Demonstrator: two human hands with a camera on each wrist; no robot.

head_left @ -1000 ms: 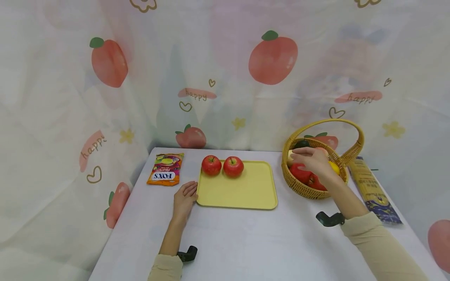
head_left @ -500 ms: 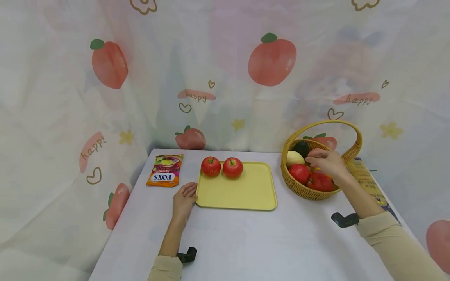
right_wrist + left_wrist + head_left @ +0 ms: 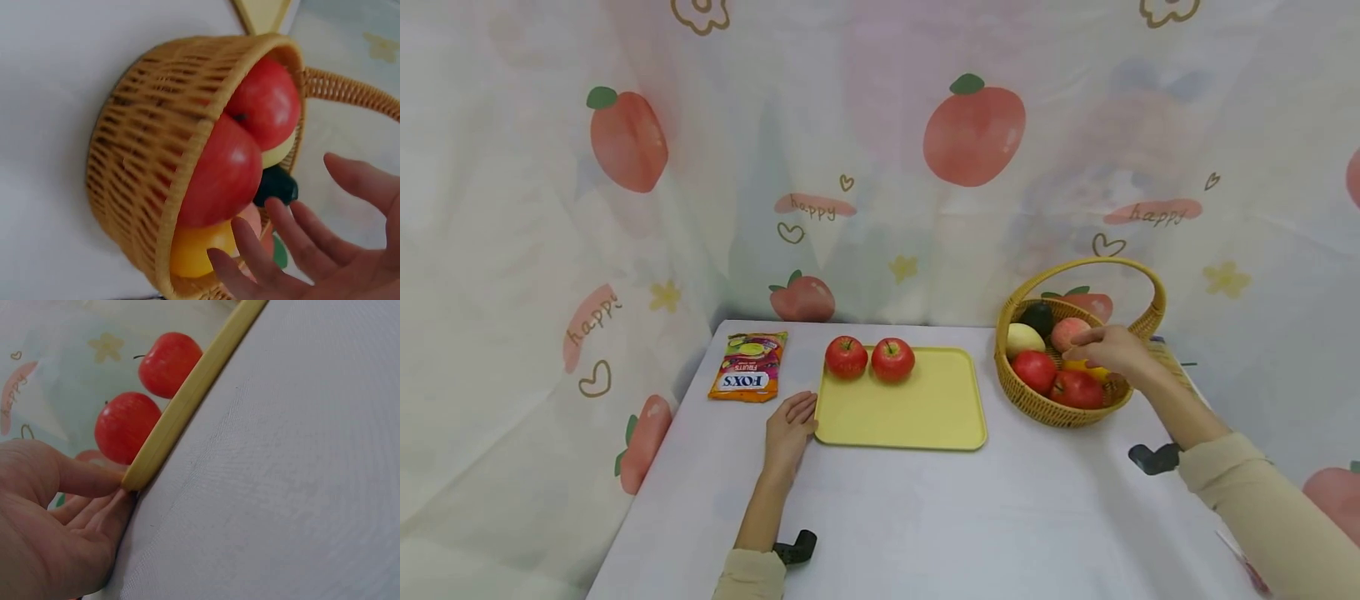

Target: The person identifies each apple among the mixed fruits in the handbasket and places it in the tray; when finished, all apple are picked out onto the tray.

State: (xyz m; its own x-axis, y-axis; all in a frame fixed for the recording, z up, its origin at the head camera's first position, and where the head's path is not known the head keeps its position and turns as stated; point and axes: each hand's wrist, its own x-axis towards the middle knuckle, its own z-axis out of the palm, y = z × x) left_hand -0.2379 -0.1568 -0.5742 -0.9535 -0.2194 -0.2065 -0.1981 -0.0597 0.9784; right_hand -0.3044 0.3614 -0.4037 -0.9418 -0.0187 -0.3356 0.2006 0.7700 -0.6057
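Observation:
My left hand (image 3: 788,428) is at the left edge of the yellow tray (image 3: 901,417); in the left wrist view its thumb and fingers pinch the tray's corner. Two red apples (image 3: 846,357) stand side by side at the tray's back left. On the right, my right hand (image 3: 1116,350) hovers over the wicker basket (image 3: 1043,410), fingers spread and holding nothing. Inside the basket are a red apple (image 3: 219,175), another red round fruit (image 3: 1033,371), a yellow fruit (image 3: 201,250), a pink peach (image 3: 1069,333), a pale round fruit (image 3: 1024,340) and a dark green one (image 3: 1037,319).
A FOX'S candy bag (image 3: 749,367) lies left of the tray. Behind the basket, partly covered by the right arm, is a gold package (image 3: 1167,358). The basket's tall handle (image 3: 1082,263) arches over the fruit. A printed cloth backdrop (image 3: 880,167) rises behind the white table (image 3: 925,525).
My right hand has drawn back to the right across the basket, uncovering the fruit that it hid. The left hand and the tray keep their places; the head view shifts slightly.

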